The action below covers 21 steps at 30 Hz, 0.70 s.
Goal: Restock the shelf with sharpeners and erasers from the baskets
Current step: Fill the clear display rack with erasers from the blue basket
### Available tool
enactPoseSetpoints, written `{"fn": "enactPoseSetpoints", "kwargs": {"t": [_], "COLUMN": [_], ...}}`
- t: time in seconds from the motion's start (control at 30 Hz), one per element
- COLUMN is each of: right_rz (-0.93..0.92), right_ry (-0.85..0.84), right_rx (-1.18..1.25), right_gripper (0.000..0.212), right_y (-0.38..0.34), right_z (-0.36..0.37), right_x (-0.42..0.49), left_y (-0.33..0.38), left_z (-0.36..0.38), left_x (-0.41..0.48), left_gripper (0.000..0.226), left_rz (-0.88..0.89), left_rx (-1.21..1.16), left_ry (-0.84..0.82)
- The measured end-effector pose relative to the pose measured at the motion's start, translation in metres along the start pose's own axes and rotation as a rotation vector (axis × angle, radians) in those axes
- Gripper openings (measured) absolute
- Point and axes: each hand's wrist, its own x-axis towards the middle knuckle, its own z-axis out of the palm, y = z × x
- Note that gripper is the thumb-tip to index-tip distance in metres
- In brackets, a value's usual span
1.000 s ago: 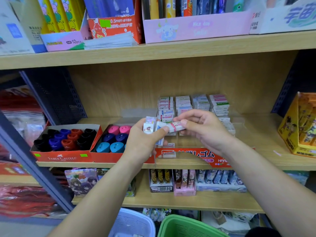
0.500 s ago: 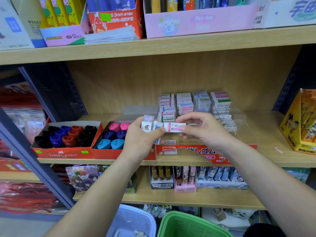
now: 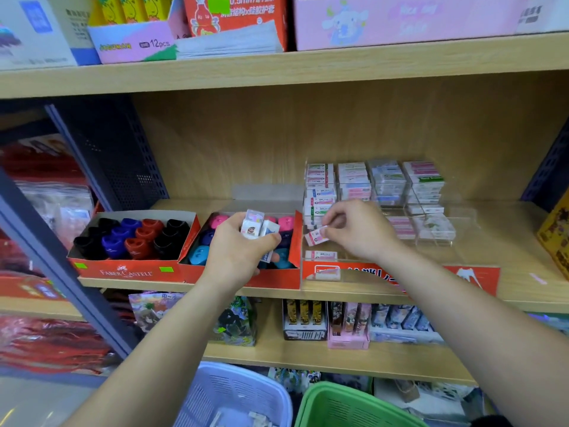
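Head view: the right hand [image 3: 360,232] pinches a single eraser [image 3: 315,236] between thumb and fingertips, the other fingers curled in. This eraser is a small white block in a pink-and-white paper sleeve. Its print is too small to read. Its long axis lies close to level, with the free end toward 8 o'clock and the other end in the fingers. It hangs over the front left compartment of a clear display tray [image 3: 462,229], just above a loose eraser [image 3: 320,255] lying flat there.

At 9 o'clock from it, the left hand [image 3: 243,251] grips a bunch of erasers [image 3: 257,229], fingers wrapped round them. They are white blocks with pale sleeves, one bearing a round red mark, and their long axes point roughly to 12 o'clock. That hand is over a red box of pink and blue sharpeners [image 3: 215,221].

Stacked erasers [image 3: 385,183] fill the tray's back rows, at 1 o'clock from the right hand. The tray's red front label [image 3: 385,274] carries white Japanese characters, partly hidden by the right forearm.

At 9 o'clock on the shelf [image 3: 523,291], a red carton [image 3: 126,271] reads "FABER-CASTELL" and holds black, blue and red sharpeners [image 3: 129,235].

At 12 o'clock, on the upper shelf, a box [image 3: 135,43] reads "12pcs" and a red one [image 3: 234,13] reads "0.5mm".

At 6 o'clock stand a lavender basket [image 3: 234,392] and a green basket [image 3: 338,405].
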Motion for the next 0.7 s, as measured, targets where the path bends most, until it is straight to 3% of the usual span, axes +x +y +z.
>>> {"fn": "enactPoseSetpoints", "kwargs": {"t": [0.13,0.3,0.47,0.7], "right_rz": [-0.05,-0.092,-0.052,-0.025], "right_ry": [-0.016,0.05,0.181,0.094], "right_rx": [-0.176,-0.336,-0.291,-0.24], "right_gripper": [0.003,0.017,0.02,0.006], "right_y": [-0.003,-0.008,-0.006,-0.007], "right_z": [0.002,0.006,0.007,0.003], "right_x": [-0.002,-0.006,-0.01,-0.008], "left_y": [-0.004,-0.009,-0.011,-0.01], "left_z": [-0.005,-0.004,-0.004,-0.01], "left_x": [0.001,0.003,0.0,-0.005], "left_gripper": [0.02,0.019,0.019,0.018], "left_rz": [-0.012,-0.02,-0.026,-0.02], "left_rx": [-0.007,-0.008,0.002,-0.023], "left_ry": [-0.02,-0.023,-0.027,-0.006]}}
